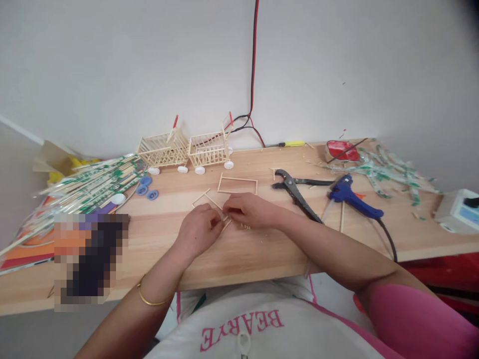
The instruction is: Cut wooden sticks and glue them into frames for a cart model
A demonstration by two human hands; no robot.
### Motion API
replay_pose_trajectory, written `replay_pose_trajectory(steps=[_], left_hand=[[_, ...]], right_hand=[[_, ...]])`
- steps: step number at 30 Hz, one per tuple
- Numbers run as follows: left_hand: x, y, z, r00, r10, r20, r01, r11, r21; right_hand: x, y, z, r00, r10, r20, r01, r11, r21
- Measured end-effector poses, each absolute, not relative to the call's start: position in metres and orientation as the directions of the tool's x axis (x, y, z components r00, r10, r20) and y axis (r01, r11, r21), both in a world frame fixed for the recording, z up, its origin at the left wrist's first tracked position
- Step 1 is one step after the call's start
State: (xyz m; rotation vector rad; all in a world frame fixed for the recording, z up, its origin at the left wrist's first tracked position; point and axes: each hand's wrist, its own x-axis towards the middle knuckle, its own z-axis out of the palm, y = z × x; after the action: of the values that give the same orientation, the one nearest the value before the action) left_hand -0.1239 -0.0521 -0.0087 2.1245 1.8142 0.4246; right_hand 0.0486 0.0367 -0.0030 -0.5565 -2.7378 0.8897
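Note:
My left hand (200,230) is closed, its bent fingers on the near left part of a small wooden stick frame (214,200) lying on the table. At the frame's right corner, the fingertips of my right hand (249,210) are pinched together; exactly what lies between them is hidden. A few short sticks (245,226) poke out below my right hand. Just beyond the hands lies another rectangular stick frame (238,185). Two small cart models made of sticks, a left one (160,152) and a right one (209,149), stand on white wheels near the wall.
Pliers (294,192) and a blue glue gun (354,197) with its cord lie to the right. Packaged sticks (101,177) and blue discs (142,190) are at left. A red container (342,150), plastic wrappers (396,169) and a yellow-handled tool (294,144) sit farther back.

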Motion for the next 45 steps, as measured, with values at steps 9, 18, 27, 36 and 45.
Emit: replay_pose_trajectory(steps=[9,18,27,36,45], left_hand=[[-0.132,-0.051,-0.008,0.102,0.988,0.118,0.818,-0.150,0.555],[-0.123,-0.056,-0.006,0.314,0.939,0.137,0.813,-0.341,0.472],[-0.122,-0.052,-0.006,0.294,0.942,0.163,0.887,-0.332,0.320],[-0.097,-0.064,0.003,0.286,0.952,0.110,0.884,-0.307,0.352],[-0.077,-0.054,0.008,0.280,0.960,-0.020,0.919,-0.262,0.296]], right_hand=[[0.050,0.039,0.001,-0.901,0.420,0.108,0.294,0.775,-0.559],[0.113,0.052,0.026,-0.851,0.524,-0.040,0.478,0.740,-0.473],[0.122,0.056,0.025,-0.884,0.422,-0.201,0.462,0.727,-0.508],[0.098,0.028,0.019,-0.600,0.779,-0.183,0.793,0.548,-0.268],[0.088,0.006,0.025,-0.515,0.823,-0.242,0.857,0.493,-0.149]])
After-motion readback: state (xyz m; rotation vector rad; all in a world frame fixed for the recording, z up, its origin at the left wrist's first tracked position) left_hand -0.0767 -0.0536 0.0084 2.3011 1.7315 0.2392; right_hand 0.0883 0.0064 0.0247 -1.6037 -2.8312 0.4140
